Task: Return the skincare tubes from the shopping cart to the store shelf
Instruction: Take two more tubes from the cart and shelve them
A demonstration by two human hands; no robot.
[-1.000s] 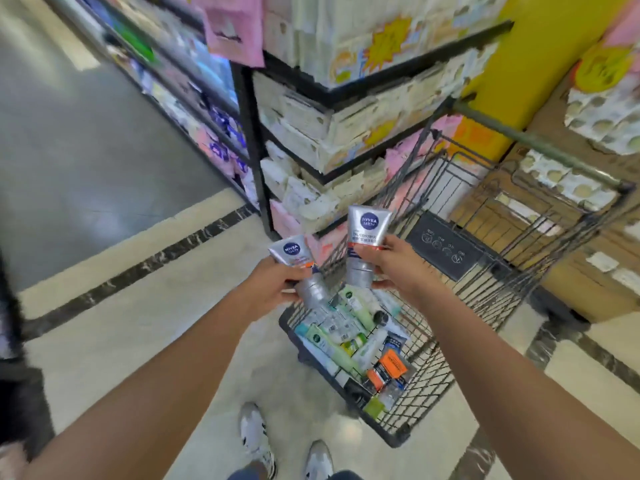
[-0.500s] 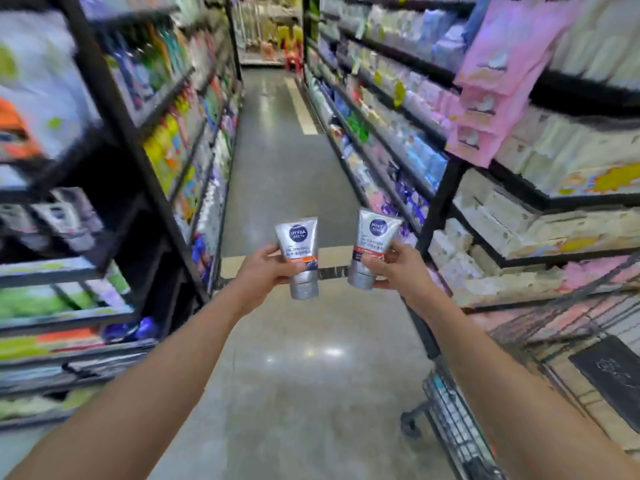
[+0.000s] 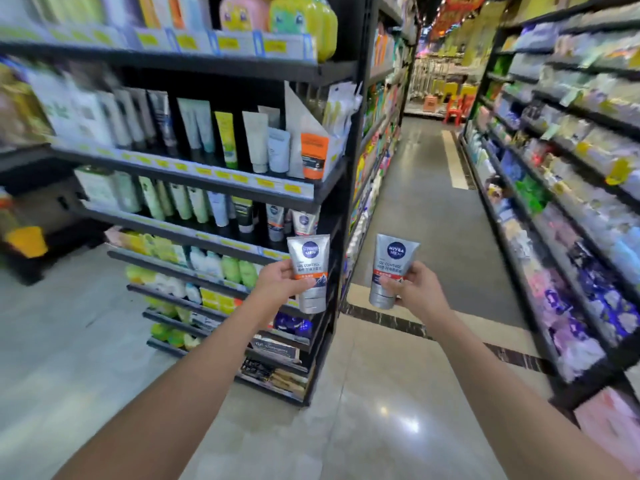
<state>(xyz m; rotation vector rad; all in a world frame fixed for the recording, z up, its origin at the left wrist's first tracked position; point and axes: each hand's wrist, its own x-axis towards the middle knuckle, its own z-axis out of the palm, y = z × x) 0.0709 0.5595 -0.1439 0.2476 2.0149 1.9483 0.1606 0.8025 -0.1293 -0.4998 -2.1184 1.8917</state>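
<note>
Hands: left (image 3: 277,282), right (image 3: 412,289) each grip tube (image 3: 311,271) (image 3: 389,271) | shelf (image 3: 207,174) ahead-left

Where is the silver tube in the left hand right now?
In the head view, the left hand holds the silver tube upright at centre frame, in front of the black shelf unit, just below matching tubes on its third shelf.

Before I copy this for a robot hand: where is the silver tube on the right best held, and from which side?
Grip the silver tube on its lower body, just above the cap, coming from its right side, as the right hand does. It stands cap down with its flat sealed end up, so the lower half is thicker and firmer, and the label stays readable.
</note>
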